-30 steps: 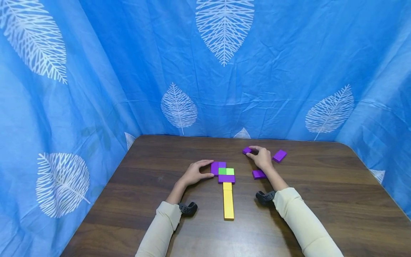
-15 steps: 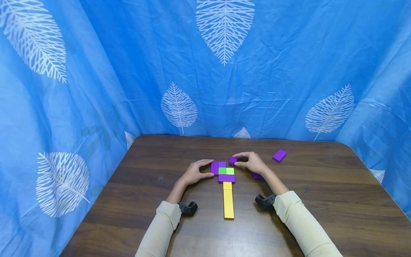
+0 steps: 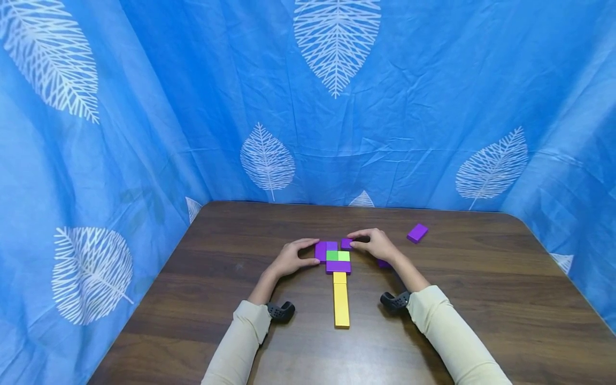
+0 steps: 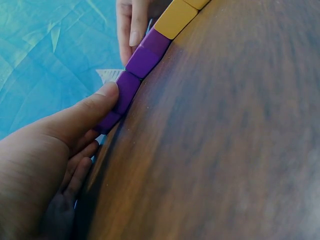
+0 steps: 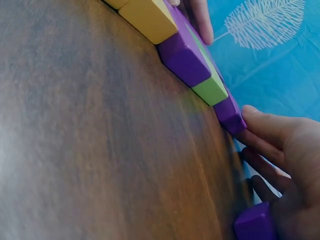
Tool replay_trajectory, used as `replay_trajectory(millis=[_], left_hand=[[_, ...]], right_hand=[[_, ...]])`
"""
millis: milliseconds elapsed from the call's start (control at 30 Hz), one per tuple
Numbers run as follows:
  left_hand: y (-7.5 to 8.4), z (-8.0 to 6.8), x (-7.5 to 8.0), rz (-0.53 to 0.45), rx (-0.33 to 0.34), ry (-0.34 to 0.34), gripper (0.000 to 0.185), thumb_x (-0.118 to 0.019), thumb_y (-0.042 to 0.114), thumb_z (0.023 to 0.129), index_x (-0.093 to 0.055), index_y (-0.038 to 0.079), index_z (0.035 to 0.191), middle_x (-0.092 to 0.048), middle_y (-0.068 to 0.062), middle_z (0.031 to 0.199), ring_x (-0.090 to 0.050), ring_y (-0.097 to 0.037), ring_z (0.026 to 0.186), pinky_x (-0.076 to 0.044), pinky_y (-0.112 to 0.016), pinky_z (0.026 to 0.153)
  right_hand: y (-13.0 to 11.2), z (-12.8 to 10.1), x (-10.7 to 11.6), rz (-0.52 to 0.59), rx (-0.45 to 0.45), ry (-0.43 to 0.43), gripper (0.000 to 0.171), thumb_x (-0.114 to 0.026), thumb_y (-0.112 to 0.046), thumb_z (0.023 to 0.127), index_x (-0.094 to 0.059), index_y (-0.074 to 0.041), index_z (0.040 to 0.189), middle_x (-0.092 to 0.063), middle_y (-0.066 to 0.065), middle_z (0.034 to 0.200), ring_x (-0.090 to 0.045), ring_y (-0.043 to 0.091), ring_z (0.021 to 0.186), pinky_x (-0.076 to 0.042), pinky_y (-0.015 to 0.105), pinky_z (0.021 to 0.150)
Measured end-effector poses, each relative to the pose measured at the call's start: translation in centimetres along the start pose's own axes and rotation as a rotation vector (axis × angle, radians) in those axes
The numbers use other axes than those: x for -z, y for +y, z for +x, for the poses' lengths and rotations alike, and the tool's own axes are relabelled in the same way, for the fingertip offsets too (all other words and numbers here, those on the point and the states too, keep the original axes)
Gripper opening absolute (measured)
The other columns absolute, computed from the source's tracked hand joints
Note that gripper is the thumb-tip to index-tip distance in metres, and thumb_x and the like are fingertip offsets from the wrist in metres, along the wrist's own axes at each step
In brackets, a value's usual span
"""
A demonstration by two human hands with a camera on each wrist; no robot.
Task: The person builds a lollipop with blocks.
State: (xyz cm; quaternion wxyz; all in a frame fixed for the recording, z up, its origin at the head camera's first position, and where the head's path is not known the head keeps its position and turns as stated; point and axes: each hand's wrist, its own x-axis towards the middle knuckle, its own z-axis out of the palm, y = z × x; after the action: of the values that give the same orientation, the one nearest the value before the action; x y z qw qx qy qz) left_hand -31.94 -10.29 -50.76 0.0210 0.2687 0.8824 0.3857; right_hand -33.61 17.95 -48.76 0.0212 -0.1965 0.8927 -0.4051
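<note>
The right hand (image 3: 380, 245) pinches a small purple block (image 3: 346, 243) at its fingertips, set against the top of the flat block pattern (image 3: 338, 256). Just left, the left hand (image 3: 290, 259) presses its thumb and fingers on the pattern's purple edge. A sideways nudge from either hand would likely shift the aligned pieces.
</note>
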Motion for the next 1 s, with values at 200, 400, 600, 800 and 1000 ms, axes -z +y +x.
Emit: replay_trajectory(millis=[200,400,600,800,1000], left_hand=[[0.02,-0.05,-0.01,-0.006,0.006,0.001,0.059,-0.070,0.040,0.081,-0.052,0.017,0.133,-0.049,-0.004,0.134,-0.041,-0.023,0.126,-0.032,-0.044,0.103],[0.00,0.04,-0.02,-0.002,-0.001,0.003,0.059,-0.070,0.039,0.081,-0.052,0.016,0.133,-0.049,-0.005,0.134,-0.041,-0.024,0.126,-0.032,-0.045,0.103],[0.04,0.11,0.04,-0.007,0.022,-0.008,0.059,-0.070,0.039,0.081,-0.052,0.018,0.133,-0.049,-0.003,0.135,-0.040,-0.020,0.127,-0.032,-0.041,0.104],[0.14,0.07,0.13,-0.011,0.008,-0.004,0.059,-0.069,0.040,0.081,-0.052,0.017,0.133,-0.050,-0.005,0.134,-0.041,-0.022,0.126,-0.032,-0.042,0.103],[0.10,0.08,0.14,-0.003,0.001,-0.004,0.059,-0.070,0.039,0.081,-0.053,0.017,0.133,-0.050,-0.005,0.134,-0.041,-0.022,0.126,-0.032,-0.041,0.104]], right_hand=[[-0.05,0.31,-0.42,-0.017,0.008,0.017,0.025,-0.067,-0.024,0.085,-0.070,-0.012,0.107,-0.067,0.005,0.106,-0.055,0.027,0.110,-0.041,0.045,0.095],[-0.24,0.38,-0.57,-0.019,0.002,0.014,0.024,-0.068,-0.024,0.085,-0.071,-0.012,0.105,-0.068,0.005,0.104,-0.056,0.027,0.109,-0.040,0.045,0.095],[-0.31,0.48,-0.83,-0.013,-0.004,-0.001,0.024,-0.069,-0.025,0.084,-0.071,-0.014,0.105,-0.068,0.004,0.104,-0.056,0.027,0.109,-0.040,0.046,0.095],[-0.27,0.64,-0.95,-0.014,0.001,-0.008,0.024,-0.069,-0.027,0.084,-0.072,-0.015,0.104,-0.068,0.003,0.105,-0.055,0.027,0.110,-0.040,0.045,0.095],[-0.24,0.61,-0.94,-0.008,0.002,-0.016,0.023,-0.070,-0.027,0.083,-0.072,-0.016,0.103,-0.068,0.002,0.104,-0.056,0.025,0.109,-0.041,0.044,0.095]])
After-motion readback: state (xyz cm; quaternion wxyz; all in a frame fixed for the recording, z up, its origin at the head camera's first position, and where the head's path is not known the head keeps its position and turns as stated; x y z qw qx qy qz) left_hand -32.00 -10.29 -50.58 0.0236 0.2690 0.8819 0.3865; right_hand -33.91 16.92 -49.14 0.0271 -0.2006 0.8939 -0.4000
